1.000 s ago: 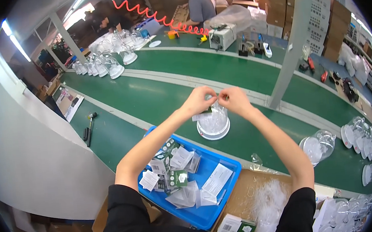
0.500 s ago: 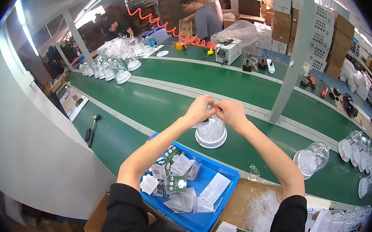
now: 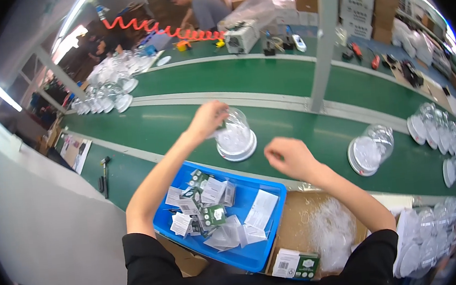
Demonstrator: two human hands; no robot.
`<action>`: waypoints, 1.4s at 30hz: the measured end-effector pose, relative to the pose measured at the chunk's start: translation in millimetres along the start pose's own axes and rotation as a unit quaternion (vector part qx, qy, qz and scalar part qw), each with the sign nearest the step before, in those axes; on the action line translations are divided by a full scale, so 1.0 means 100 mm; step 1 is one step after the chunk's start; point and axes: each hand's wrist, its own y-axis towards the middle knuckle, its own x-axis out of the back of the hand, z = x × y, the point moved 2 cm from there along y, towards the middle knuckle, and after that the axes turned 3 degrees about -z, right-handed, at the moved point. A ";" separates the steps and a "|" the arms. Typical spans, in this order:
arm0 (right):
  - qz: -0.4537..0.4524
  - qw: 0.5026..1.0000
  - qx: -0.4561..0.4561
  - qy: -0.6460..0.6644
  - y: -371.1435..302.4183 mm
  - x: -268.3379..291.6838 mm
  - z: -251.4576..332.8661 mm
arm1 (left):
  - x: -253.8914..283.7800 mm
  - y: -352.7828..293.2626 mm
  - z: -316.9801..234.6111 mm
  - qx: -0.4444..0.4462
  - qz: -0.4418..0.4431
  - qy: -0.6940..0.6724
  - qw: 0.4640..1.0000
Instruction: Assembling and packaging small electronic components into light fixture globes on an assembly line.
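A clear dome on a round white base [image 3: 237, 148] stands on the green bench in front of me. At its upper left side is my left hand [image 3: 207, 120], fingers closed by the top of the dome; what they pinch is hidden. Below those fingers, against the dome, shows part of a small card [image 3: 219, 128]. My right hand [image 3: 293, 158] is to the right of the dome, apart from it and above the bench's near edge. Its fingers are curled together and slightly blurred, and anything in them is too small to see.
A blue tray [image 3: 281, 203] of folded cards and small plastic bags sits near me. Beside it, a cardboard box [image 3: 295, 229] holds thin white strands [image 3: 330, 226] and more cards. Another dome [image 3: 371, 151] stands to the right, with several beyond. A metal post [image 3: 323, 42] rises behind the bench.
My right hand has left the dome's top and moved right and toward me. My left hand has stayed by the dome. The whole view has shifted.
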 end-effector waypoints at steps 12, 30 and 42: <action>-0.126 0.942 -0.299 -0.086 -2.53 0.79 1.22 | -0.42 2.01 0.03 -0.038 -0.154 0.033 0.987; -0.223 0.878 -0.422 -0.025 -3.40 0.75 1.51 | -1.44 2.69 0.29 0.102 0.003 -0.077 0.992; -0.137 0.925 -0.349 0.057 -3.04 0.39 1.47 | -0.51 -1.39 -1.77 -0.008 0.334 -0.189 0.923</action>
